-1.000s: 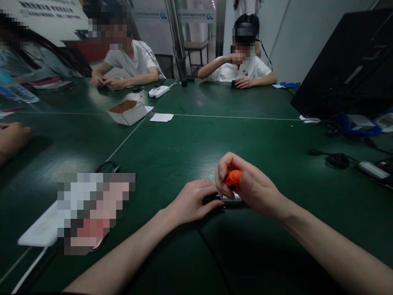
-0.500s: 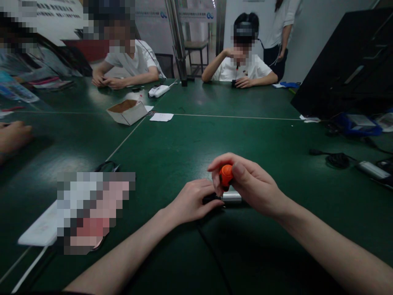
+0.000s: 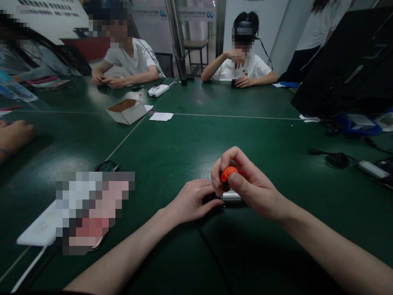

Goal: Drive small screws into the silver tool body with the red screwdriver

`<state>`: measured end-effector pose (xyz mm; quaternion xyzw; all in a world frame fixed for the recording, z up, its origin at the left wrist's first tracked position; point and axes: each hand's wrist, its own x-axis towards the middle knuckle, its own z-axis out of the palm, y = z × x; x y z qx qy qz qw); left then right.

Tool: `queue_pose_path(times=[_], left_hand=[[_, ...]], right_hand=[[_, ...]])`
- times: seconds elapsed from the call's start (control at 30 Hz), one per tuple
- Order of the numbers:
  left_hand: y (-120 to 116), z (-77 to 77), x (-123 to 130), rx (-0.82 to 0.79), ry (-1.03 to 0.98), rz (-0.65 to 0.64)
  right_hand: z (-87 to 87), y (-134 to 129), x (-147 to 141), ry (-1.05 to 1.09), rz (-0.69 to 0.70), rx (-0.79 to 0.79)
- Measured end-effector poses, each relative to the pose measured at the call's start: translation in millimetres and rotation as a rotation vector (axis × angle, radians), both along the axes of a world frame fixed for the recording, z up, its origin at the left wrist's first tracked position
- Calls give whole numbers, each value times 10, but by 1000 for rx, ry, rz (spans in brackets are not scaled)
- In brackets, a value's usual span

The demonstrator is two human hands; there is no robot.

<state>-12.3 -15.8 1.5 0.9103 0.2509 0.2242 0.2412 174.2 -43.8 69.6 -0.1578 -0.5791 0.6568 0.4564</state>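
Note:
My right hand (image 3: 248,182) pinches an orange-and-black screwdriver (image 3: 229,173) by its handle, the rounded orange end facing up. Its lower part and tip are mostly hidden by the fingers, close above my left hand. My left hand (image 3: 195,200) is closed on a silver cylinder with a black end (image 3: 231,197), which lies on the green table. Thumb and fingers grip the black part, and the bare metal part points right beneath my right hand. A black cable (image 3: 211,246) runs toward me from under my left hand.
To the left lie a white power bank-like block (image 3: 37,229) and a blurred pink item (image 3: 101,213). Farther off stand an open cardboard box (image 3: 129,114) and a paper slip (image 3: 161,116). Black cables (image 3: 337,160) lie right. Other people sit around the table.
My right hand has turned at the wrist, its fingers curling further round the screwdriver, whose handle is tilted differently. My left hand and the cylinder stay put. A standing person at the back has moved right.

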Motion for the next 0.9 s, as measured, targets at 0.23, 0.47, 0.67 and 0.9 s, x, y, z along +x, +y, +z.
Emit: queue_pose_path(times=[0.23,0.47,0.67,0.9], left_hand=[[-10,-10,5,19,0,12],[-1,5,12,2,17,-2],[-14,5,9,15,9,7],[-2,11,15,-25,29,-6]], right_hand=[[-6,20,-22,20,-23,35],[-55,-10,-15,76,-38,-57],[-22,26,5,-48,-128,87],[30,41,43,-215,-296,225]])
